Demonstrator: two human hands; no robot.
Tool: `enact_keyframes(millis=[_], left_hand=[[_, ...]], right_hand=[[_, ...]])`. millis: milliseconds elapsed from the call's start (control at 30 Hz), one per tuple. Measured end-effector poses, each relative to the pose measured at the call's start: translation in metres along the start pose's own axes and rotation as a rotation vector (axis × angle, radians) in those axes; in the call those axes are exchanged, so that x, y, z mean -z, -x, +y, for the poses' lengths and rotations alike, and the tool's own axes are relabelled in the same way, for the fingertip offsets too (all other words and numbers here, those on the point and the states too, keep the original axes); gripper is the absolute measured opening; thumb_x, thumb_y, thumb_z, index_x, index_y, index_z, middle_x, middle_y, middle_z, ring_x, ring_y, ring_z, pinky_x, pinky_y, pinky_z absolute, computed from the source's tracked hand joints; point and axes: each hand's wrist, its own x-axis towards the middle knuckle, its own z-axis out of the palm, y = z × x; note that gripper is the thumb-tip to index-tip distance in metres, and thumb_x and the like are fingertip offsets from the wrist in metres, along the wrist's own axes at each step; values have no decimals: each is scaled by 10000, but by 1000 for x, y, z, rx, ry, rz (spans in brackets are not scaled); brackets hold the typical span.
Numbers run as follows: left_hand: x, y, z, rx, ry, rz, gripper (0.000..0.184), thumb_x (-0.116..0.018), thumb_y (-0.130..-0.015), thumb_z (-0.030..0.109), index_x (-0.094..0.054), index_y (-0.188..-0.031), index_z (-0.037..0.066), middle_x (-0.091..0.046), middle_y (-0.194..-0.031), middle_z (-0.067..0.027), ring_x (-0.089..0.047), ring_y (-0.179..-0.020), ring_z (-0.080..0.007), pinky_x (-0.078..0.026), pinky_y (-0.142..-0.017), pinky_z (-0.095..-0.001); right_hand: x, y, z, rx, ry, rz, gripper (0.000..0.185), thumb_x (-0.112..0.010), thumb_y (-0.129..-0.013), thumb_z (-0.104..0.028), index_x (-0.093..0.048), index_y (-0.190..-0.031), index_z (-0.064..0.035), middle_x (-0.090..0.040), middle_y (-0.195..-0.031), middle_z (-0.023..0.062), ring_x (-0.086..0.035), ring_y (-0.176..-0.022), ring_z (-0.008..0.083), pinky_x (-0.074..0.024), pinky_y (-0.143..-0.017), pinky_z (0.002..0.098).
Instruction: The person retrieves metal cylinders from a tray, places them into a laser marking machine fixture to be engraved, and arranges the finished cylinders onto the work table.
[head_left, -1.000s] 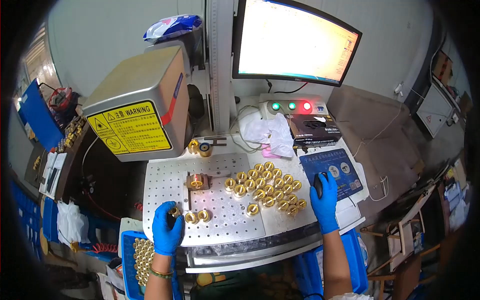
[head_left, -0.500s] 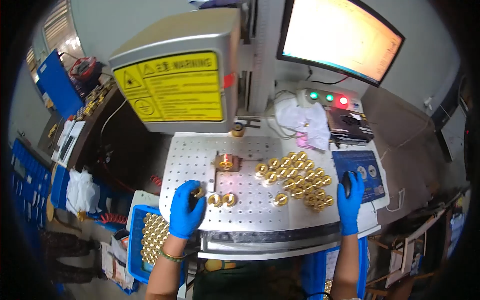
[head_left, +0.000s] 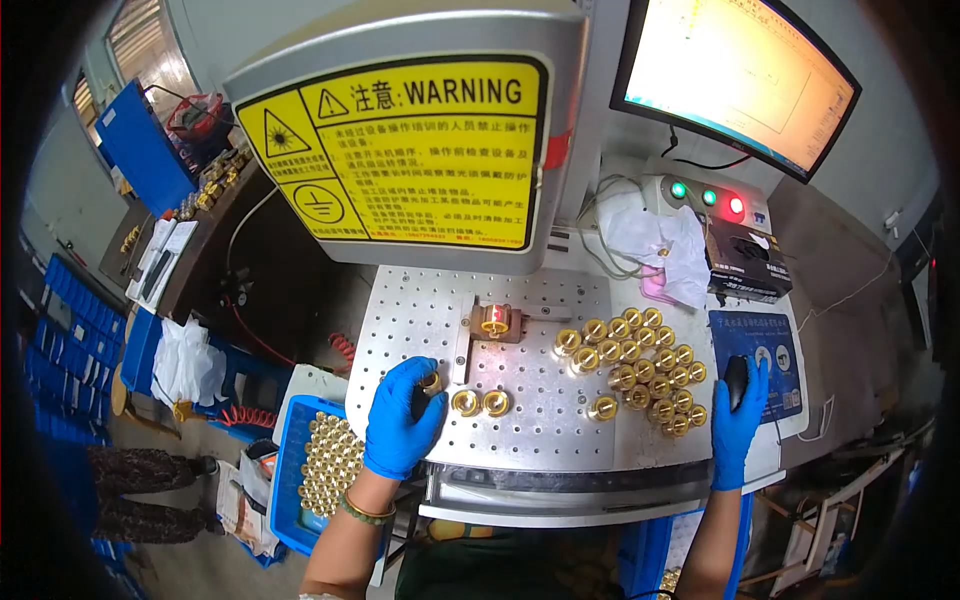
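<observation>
My left hand (head_left: 400,425), in a blue glove, is closed on a round brass fitting (head_left: 431,383) at the left of the perforated metal plate (head_left: 540,440). Two more brass fittings (head_left: 481,403) stand just to its right. Over a black computer mouse (head_left: 737,378) on a blue mouse pad (head_left: 780,345) curls my gloved right hand (head_left: 738,425). Another brass fitting (head_left: 495,321) sits in a small metal fixture (head_left: 513,327), with red light on it. Between the hands, several brass fittings (head_left: 640,360) are grouped on the plate's right part.
A large machine head with a yellow warning label (head_left: 400,150) overhangs the plate's back left. At the right stand a lit monitor (head_left: 740,75), a button box (head_left: 705,197) and a black carton (head_left: 745,260). Below left, a blue bin (head_left: 290,470) holds many fittings. Another person's legs (head_left: 150,490) show far left.
My view has shifted, so the bench and both hands appear farther right and the warning label is sharper. Both hands keep their holds on the brass fitting and the mouse.
</observation>
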Motion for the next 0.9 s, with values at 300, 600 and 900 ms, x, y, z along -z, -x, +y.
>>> enact_keyframes(millis=[300, 600, 900], left_hand=[[-6, 7, -9, 38, 29, 8, 431, -681, -741, -25, -550, -1149, 19, -583, -1078, -157, -596, -984, -294, -489, -848, -353], [0, 3, -4, 24, 11, -13, 416, -684, -751, 14, -553, -1146, 12, -587, -1115, -177, -585, -996, -332, -475, -864, -382], [0, 4, -11, -24, 11, -17, 447, -686, -758, 29, -541, -1181, 29, -584, -1142, -181, -580, -1002, -342, -475, -867, -390]], right_hand=[[17, 10, -66, 206, -241, 17, 501, -590, -808, 53, -483, -1295, -1, -444, -1376, 197, -446, -1266, 317, -335, -1071, 423], [-71, -35, -203, 628, -407, -367, 421, -726, -750, -179, -595, -1136, -77, -548, -1245, 177, -510, -1148, 377, -403, -978, 462], [-135, -49, -219, 665, -383, -618, 380, -709, -793, -271, -613, -1121, -105, -535, -1281, 136, -469, -1212, 332, -374, -1014, 432]])
